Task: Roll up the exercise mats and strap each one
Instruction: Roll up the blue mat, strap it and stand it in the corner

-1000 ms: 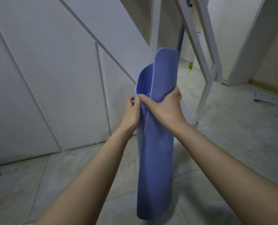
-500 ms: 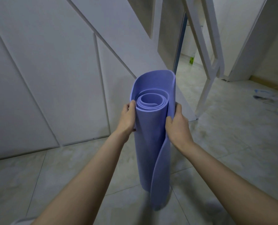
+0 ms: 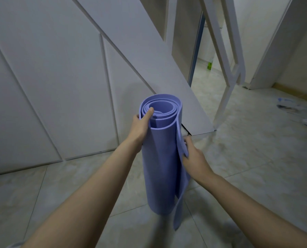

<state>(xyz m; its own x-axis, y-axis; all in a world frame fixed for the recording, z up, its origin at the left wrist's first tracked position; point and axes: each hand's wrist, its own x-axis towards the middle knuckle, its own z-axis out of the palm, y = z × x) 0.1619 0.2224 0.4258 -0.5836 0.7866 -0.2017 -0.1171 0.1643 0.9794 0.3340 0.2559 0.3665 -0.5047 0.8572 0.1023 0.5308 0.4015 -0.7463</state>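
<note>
A purple exercise mat (image 3: 159, 167) stands upright as a loose roll in front of me, its spiral top end facing the camera. My left hand (image 3: 140, 125) grips the top left rim, thumb hooked over the inner layers. Lower on the right side, my right hand (image 3: 193, 156) pinches the loose outer flap, which hangs away from the roll down to the floor. No strap is in view.
White panelled wall (image 3: 50, 77) rises close behind the mat. A white slanted frame (image 3: 228, 56) and a doorway stand at the back right. Pale tiled floor (image 3: 256, 158) spreads right, with scattered litter (image 3: 292, 108) far right.
The mat has dropped lower in view and its roll has wound tighter. My left thumb has hooked over the top rim. My right hand slid down the loose flap.
</note>
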